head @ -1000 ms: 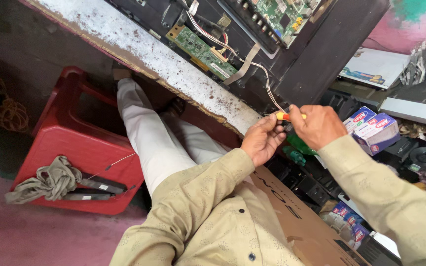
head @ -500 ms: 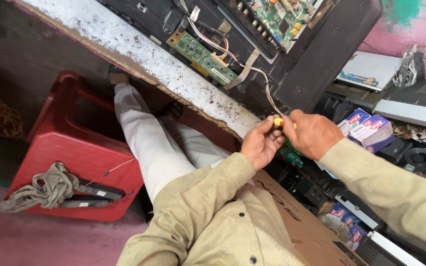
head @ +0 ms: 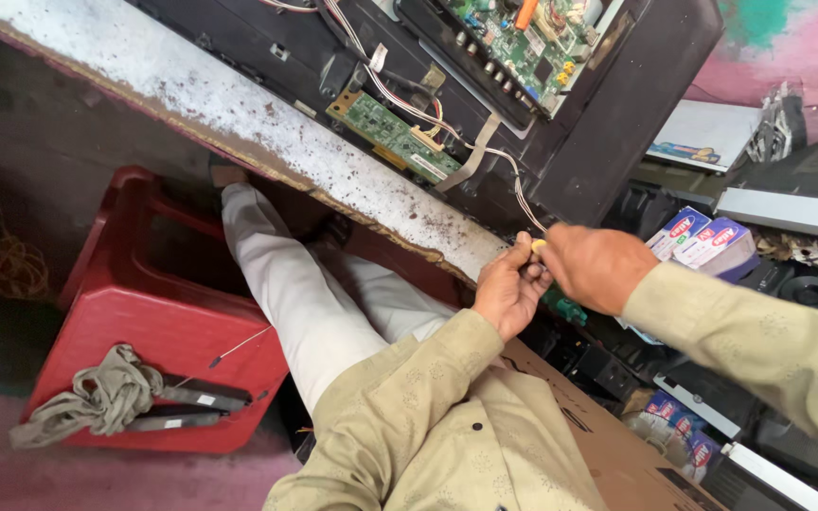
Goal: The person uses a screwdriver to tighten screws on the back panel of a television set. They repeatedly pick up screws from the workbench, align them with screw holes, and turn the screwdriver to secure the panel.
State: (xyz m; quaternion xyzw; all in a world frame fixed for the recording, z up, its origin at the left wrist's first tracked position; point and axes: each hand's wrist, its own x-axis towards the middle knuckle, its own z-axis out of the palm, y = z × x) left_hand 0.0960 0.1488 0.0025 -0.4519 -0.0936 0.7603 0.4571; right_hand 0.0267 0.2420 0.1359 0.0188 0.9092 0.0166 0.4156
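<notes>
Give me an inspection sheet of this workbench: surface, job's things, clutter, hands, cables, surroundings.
Surface: grey bench top, speckled and stained.
Job's things: opened black set with green circuit boards exposed; small yellow piece pinched between both hands.
Clutter: small boxes and dark parts at right.
Hands: left hand and right hand meet at the bench edge, fingers closed on the yellow piece.
Cables: thin wire bundle runs from the boards down to the hands.
Surroundings: red stool carrying a rag and flat black tools; cardboard box.
</notes>
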